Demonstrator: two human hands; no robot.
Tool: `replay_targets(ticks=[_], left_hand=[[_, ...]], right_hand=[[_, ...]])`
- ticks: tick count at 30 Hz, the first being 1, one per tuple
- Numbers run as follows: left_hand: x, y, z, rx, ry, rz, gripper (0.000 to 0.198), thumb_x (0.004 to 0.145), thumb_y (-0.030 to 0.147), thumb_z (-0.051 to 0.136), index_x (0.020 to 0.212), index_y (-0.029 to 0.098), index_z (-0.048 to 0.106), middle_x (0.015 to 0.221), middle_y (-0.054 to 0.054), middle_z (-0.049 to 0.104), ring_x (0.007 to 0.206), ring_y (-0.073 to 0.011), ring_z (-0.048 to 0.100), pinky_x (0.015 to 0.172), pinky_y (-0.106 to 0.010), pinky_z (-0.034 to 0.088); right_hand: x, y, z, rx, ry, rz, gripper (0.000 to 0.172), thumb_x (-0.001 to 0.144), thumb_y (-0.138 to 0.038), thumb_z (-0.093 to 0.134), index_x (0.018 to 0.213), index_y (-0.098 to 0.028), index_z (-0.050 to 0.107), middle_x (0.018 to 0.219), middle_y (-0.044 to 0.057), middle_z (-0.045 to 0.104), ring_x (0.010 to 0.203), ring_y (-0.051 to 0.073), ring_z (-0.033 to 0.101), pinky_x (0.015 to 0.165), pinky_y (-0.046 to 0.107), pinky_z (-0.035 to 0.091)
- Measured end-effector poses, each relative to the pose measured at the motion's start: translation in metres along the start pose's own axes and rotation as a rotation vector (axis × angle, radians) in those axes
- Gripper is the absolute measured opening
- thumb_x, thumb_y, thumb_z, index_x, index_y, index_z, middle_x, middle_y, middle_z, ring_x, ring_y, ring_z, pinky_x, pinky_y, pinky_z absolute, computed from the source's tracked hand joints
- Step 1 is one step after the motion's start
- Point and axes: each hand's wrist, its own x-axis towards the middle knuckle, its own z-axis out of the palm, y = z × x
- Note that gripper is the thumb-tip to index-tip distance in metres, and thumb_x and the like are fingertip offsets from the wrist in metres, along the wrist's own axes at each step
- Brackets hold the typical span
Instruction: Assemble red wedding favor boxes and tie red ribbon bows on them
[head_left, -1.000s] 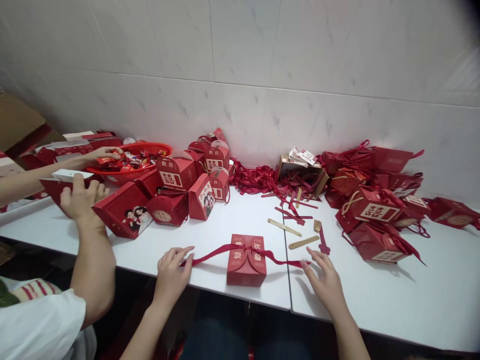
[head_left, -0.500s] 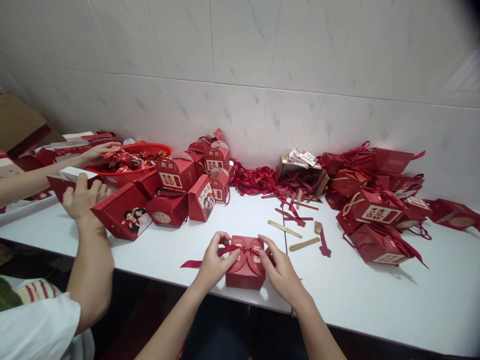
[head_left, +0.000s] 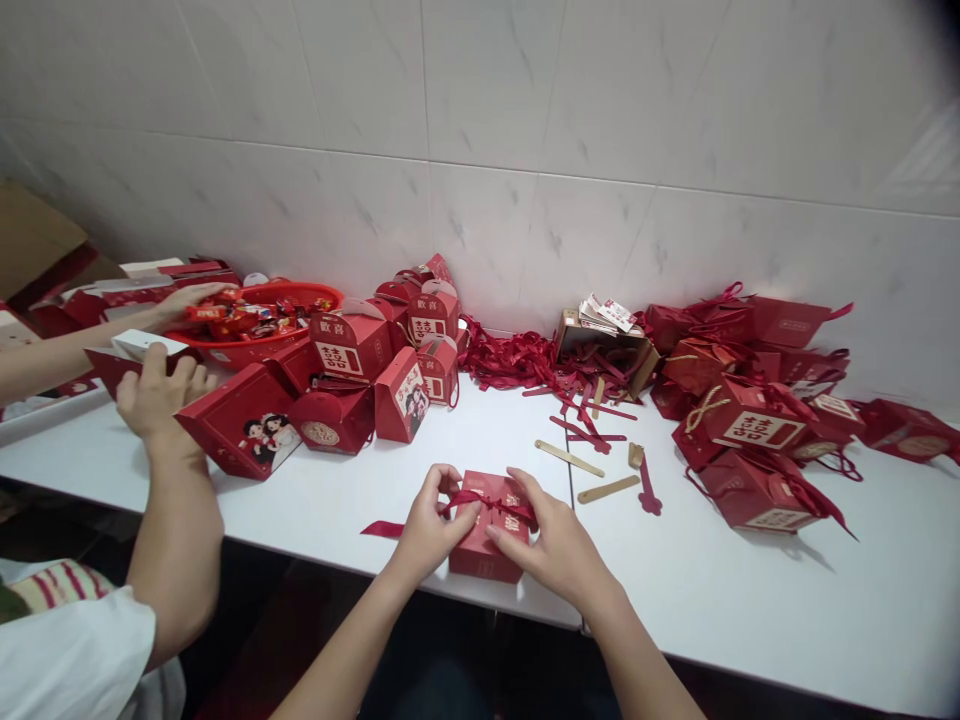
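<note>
A small red gift box [head_left: 486, 560] with gold characters stands on the table in front of me. A dark red ribbon [head_left: 491, 503] is knotted across its top, and one ribbon end trails out to the left. My left hand [head_left: 433, 525] grips the box's left side, thumb on the top by the ribbon and fingers curled round it. On the right side, my right hand [head_left: 551, 535] holds the box, its thumb on the lid and its fingers reaching round the far edge. Part of the right-hand ribbon is hidden by that hand.
Ribboned boxes [head_left: 757, 430] are piled at the right. Behind lie a heap of red ribbons [head_left: 510, 360], an open carton [head_left: 641, 365] and loose tag strips [head_left: 609, 489]. At left, a co-worker's hands [head_left: 161, 390] work beside handled boxes [head_left: 349, 345] and a red basin [head_left: 330, 292] of sweets.
My right thumb has moved left onto the lid, and the right hand sits closer round the box. The box has shifted slightly left. The co-worker's far hand has lifted slightly at the basin.
</note>
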Motion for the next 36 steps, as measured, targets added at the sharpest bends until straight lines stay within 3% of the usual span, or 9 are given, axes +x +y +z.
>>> replay_targets(ticks=[4, 8, 14, 18, 20, 23, 29, 32, 36], left_hand=[[0.002, -0.003, -0.005, 0.006, -0.045, -0.053, 0.026, 0.076, 0.034, 0.063, 0.085, 0.022, 0.041, 0.066, 0.008, 0.039, 0.06, -0.0105, 0.044, 0.058, -0.021, 0.037], [0.01, 0.002, -0.025, 0.132, -0.163, -0.108, 0.022, 0.08, 0.041, 0.055, 0.082, 0.021, 0.046, 0.055, 0.01, 0.033, 0.052, -0.0103, 0.037, 0.054, -0.021, 0.031], [0.029, 0.025, -0.064, 0.164, -0.568, -0.223, 0.018, 0.072, 0.033, 0.062, 0.065, 0.016, 0.064, 0.05, 0.004, 0.052, 0.047, -0.0115, 0.044, 0.047, -0.021, 0.031], [0.028, 0.044, -0.062, 0.065, -0.845, -0.259, 0.023, 0.068, 0.037, 0.069, 0.069, 0.015, 0.075, 0.046, 0.002, 0.053, 0.044, -0.0094, 0.041, 0.045, -0.02, 0.032], [0.021, 0.051, -0.051, -0.026, -0.79, -0.24, 0.029, 0.075, 0.041, 0.065, 0.08, 0.014, 0.076, 0.051, 0.001, 0.055, 0.047, -0.0092, 0.04, 0.046, -0.02, 0.032], [0.006, 0.058, -0.029, -0.026, -0.558, -0.108, 0.028, 0.084, 0.036, 0.056, 0.083, 0.016, 0.076, 0.064, -0.002, 0.06, 0.058, -0.0127, 0.05, 0.054, -0.022, 0.04], [-0.024, 0.049, -0.002, 0.433, -0.162, 0.276, 0.03, 0.082, 0.01, 0.046, 0.087, 0.022, 0.073, 0.087, -0.006, 0.06, 0.074, -0.0169, 0.061, 0.064, -0.026, 0.049], [-0.029, 0.041, -0.003, 0.56, -0.128, 0.41, 0.04, 0.081, 0.007, 0.043, 0.104, 0.026, 0.07, 0.107, -0.009, 0.061, 0.085, -0.0194, 0.065, 0.066, -0.028, 0.054], [-0.024, 0.036, -0.012, 0.508, -0.235, 0.525, 0.04, 0.087, 0.01, 0.042, 0.111, 0.028, 0.068, 0.126, -0.011, 0.056, 0.105, -0.0219, 0.063, 0.082, -0.032, 0.055]], right_hand=[[-0.004, 0.02, -0.004, 0.171, -0.003, 0.016, 0.046, 0.088, -0.039, 0.052, 0.13, -0.027, 0.037, 0.086, 0.001, 0.059, 0.077, 0.019, 0.059, 0.072, 0.033, 0.047], [-0.009, 0.038, -0.015, 0.245, 0.001, -0.14, 0.006, 0.082, -0.024, 0.051, 0.083, -0.023, 0.045, 0.072, -0.003, 0.044, 0.063, 0.014, 0.047, 0.058, 0.025, 0.04], [-0.01, 0.03, -0.019, -0.12, 0.21, -0.172, 0.026, 0.083, -0.018, 0.049, 0.057, -0.02, 0.044, 0.074, 0.001, 0.045, 0.062, 0.014, 0.047, 0.059, 0.029, 0.04], [-0.007, 0.017, -0.009, -0.059, 0.438, -0.228, 0.026, 0.083, -0.018, 0.051, 0.058, -0.02, 0.053, 0.073, 0.003, 0.048, 0.061, 0.014, 0.048, 0.055, 0.029, 0.041], [-0.007, 0.008, -0.004, 0.045, 0.422, -0.225, 0.024, 0.082, -0.019, 0.055, 0.058, -0.02, 0.058, 0.074, 0.003, 0.051, 0.059, 0.013, 0.049, 0.052, 0.027, 0.04], [-0.008, -0.006, 0.003, 0.202, 0.321, -0.187, 0.022, 0.081, -0.021, 0.06, 0.059, -0.019, 0.065, 0.074, 0.004, 0.054, 0.06, 0.014, 0.052, 0.051, 0.026, 0.042], [-0.01, -0.016, 0.019, 0.347, 0.172, -0.061, 0.017, 0.08, -0.017, 0.061, 0.07, -0.022, 0.074, 0.082, 0.005, 0.059, 0.077, 0.017, 0.06, 0.065, 0.028, 0.051], [-0.009, -0.017, 0.021, 0.374, 0.173, -0.003, 0.015, 0.077, -0.017, 0.062, 0.067, -0.021, 0.072, 0.084, 0.005, 0.06, 0.075, 0.017, 0.061, 0.065, 0.028, 0.052], [-0.003, -0.018, 0.014, 0.381, 0.13, 0.047, 0.011, 0.07, -0.013, 0.061, 0.062, -0.019, 0.067, 0.08, 0.003, 0.059, 0.062, 0.012, 0.056, 0.055, 0.024, 0.048]])
